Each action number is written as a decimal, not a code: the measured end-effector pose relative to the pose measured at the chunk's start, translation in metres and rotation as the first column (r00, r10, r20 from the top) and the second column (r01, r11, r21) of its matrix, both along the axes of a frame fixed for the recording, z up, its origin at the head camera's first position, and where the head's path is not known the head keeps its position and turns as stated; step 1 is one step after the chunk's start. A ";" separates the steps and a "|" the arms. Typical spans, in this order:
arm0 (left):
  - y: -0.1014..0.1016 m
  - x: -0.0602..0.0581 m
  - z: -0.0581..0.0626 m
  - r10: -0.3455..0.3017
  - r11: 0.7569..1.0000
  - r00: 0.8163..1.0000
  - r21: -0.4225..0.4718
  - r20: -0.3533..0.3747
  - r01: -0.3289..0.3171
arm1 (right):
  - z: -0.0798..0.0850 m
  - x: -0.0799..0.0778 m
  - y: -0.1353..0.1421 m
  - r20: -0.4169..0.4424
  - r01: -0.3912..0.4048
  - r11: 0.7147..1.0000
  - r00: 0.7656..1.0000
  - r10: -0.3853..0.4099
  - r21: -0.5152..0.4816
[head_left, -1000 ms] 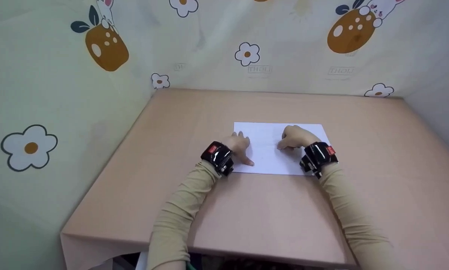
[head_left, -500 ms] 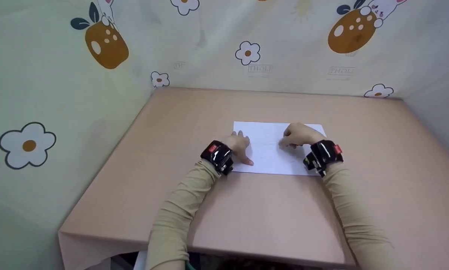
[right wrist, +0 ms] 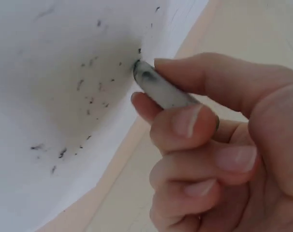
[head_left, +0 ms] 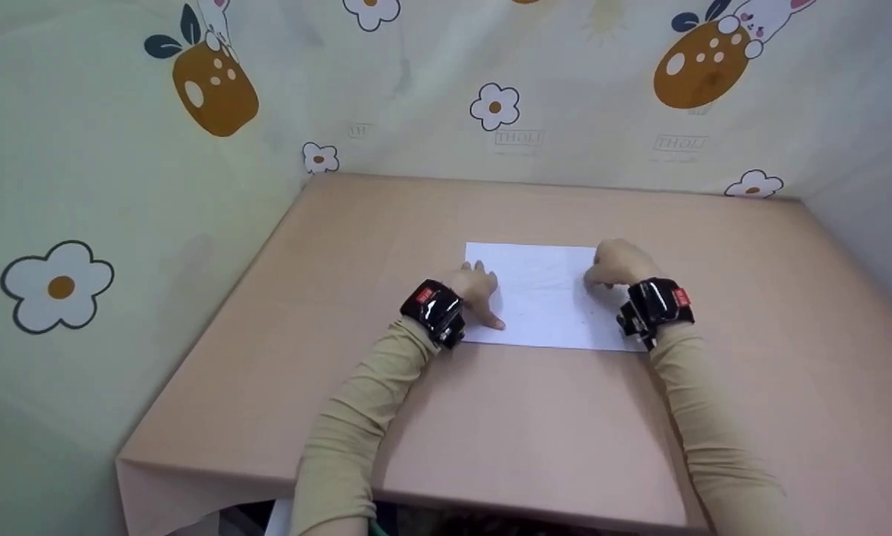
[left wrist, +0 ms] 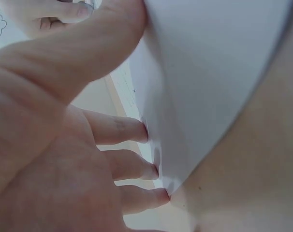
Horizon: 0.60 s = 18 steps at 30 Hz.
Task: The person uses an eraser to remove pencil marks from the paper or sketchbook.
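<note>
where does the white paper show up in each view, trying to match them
Head: the white paper lies just right of centre.
Left wrist: the white paper spans the upper middle and right, tapering downward.
Right wrist: the white paper fills much of the left side.
Shared landmark: the right hand, right of centre in head, top left in left wrist, lower right in right wrist.

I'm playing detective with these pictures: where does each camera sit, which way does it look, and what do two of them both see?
Head view: on the person's head, looking forward and down at the paper, table and wall; the left hand, right hand and sleeves show.
Left wrist view: on that wrist, looking along the left hand at the paper; its thumb and fingers show.
Right wrist view: on that wrist, facing the paper and dark crumbs; the right hand shows, pinching an eraser.
Shared: both wrist views see the paper.
</note>
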<state>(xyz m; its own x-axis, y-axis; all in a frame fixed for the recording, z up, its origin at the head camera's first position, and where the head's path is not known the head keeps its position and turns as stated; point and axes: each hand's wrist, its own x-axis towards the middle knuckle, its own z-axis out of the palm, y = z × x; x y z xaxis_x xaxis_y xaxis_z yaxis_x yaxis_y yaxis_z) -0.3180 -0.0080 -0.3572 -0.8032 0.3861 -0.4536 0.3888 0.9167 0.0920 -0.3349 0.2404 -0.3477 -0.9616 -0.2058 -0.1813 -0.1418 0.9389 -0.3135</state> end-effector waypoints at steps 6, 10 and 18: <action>0.003 0.000 -0.001 0.010 1.000 1.000 0.021 0.005 -0.010 | -0.005 -0.007 -0.006 0.144 -0.052 0.994 0.988 0.064 -0.091; 0.004 -0.001 0.000 0.001 1.000 1.000 0.007 -0.008 -0.001 | -0.004 -0.008 0.009 0.134 0.078 0.996 0.988 -0.071 -0.050; 0.003 0.000 -0.001 -0.020 0.999 0.999 -0.046 -0.032 0.019 | 0.002 -0.002 0.014 -0.003 0.069 0.997 0.998 -0.069 -0.023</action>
